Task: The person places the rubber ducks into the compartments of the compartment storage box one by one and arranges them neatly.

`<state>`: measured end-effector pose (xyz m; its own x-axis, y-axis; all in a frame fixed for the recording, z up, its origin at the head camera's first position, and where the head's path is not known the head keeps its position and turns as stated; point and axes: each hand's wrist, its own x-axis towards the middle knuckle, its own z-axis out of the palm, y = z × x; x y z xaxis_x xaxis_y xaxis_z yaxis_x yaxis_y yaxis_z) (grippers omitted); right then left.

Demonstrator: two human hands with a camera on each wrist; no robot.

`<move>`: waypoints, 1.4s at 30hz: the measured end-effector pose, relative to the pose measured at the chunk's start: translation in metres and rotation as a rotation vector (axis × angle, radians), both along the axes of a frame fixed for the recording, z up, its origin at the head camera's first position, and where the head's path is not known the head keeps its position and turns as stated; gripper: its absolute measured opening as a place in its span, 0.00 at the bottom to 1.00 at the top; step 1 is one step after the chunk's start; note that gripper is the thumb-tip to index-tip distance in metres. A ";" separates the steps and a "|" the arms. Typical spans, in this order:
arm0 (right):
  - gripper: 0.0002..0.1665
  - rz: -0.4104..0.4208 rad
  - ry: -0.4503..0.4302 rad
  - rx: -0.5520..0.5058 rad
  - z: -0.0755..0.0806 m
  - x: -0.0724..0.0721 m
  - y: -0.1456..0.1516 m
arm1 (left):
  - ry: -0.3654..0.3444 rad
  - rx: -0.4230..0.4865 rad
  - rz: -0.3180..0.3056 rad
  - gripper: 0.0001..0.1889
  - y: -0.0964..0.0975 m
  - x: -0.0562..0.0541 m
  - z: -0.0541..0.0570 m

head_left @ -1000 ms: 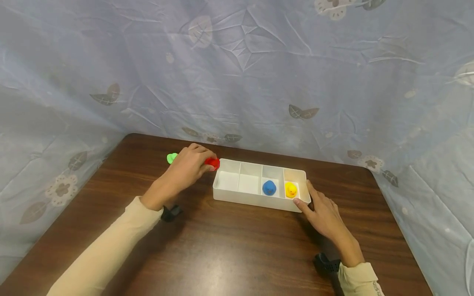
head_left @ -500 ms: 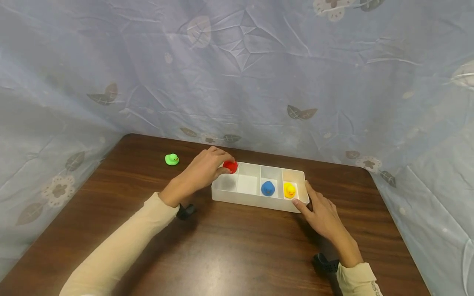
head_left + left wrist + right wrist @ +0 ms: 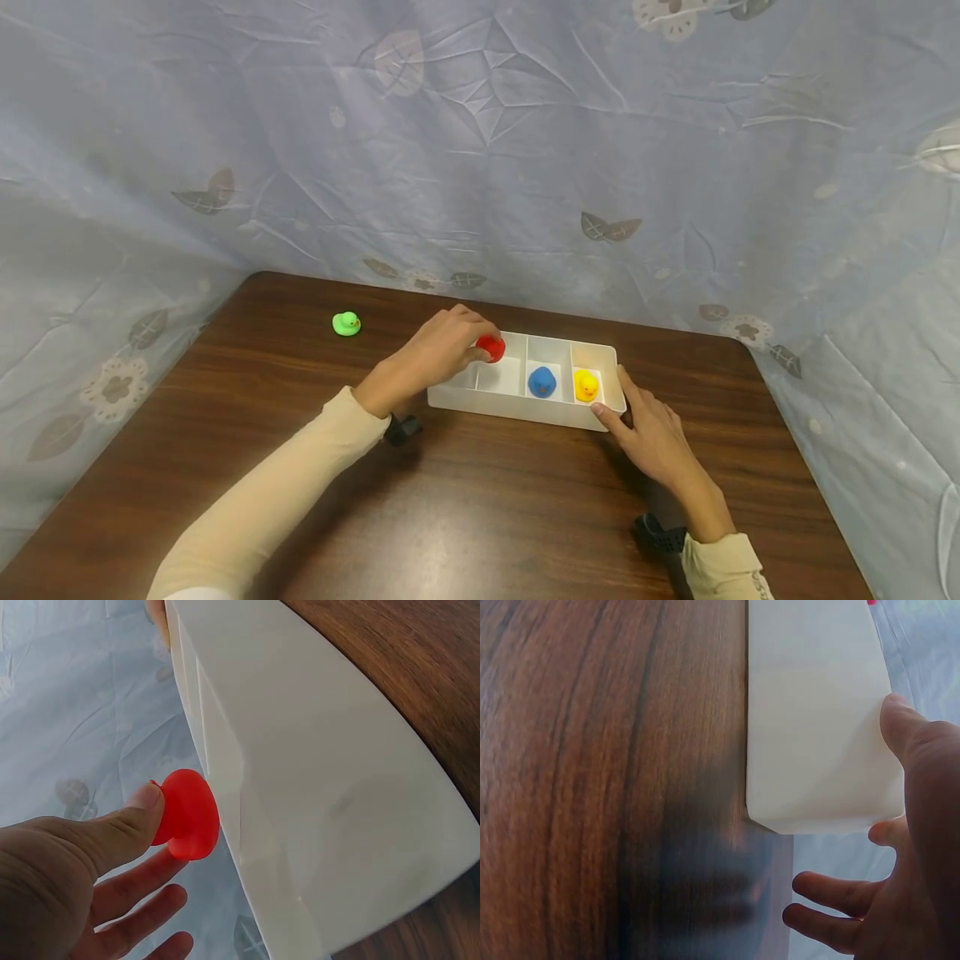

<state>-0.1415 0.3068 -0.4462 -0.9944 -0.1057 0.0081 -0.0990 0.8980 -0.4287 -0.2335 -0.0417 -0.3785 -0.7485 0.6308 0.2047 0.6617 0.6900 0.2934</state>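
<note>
In the head view my left hand (image 3: 444,348) pinches a red rubber duck (image 3: 491,348) above the second compartment from the left of a white divided box (image 3: 517,407). The left wrist view shows thumb and fingertips on the red duck (image 3: 191,815), beside the box's rim, with the other fingers spread. My right hand (image 3: 656,429) holds the box's right end, thumb at the front rim and fingers at the end wall. A blue duck (image 3: 542,382) sits in the third compartment and a yellow duck (image 3: 587,385) in the rightmost one.
A green duck (image 3: 347,323) sits on the brown wooden table (image 3: 465,517), left of the box near the back edge. A pale patterned curtain (image 3: 525,167) hangs behind the table and along its sides. Black wrist devices (image 3: 658,533) are worn on both arms.
My left hand has carried the red duck rightward, from the box's left end to over its second compartment. The green duck is now fully uncovered. The right hand keeps its place on the box.
</note>
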 end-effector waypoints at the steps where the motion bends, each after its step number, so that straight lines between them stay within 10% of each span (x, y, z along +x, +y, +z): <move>1: 0.53 -0.001 -0.001 0.000 0.000 0.000 0.000 | 0.000 -0.006 -0.004 0.15 0.002 0.000 -0.001; 42: 0.52 0.008 -0.004 -0.005 0.000 0.002 0.001 | -0.118 -0.047 -0.011 0.15 0.028 -0.007 -0.026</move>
<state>-0.1396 0.3077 -0.4467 -0.9935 -0.1139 0.0051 -0.1048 0.8952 -0.4332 -0.2409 -0.0141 -0.4044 -0.7589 0.6455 0.0860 0.6318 0.6979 0.3374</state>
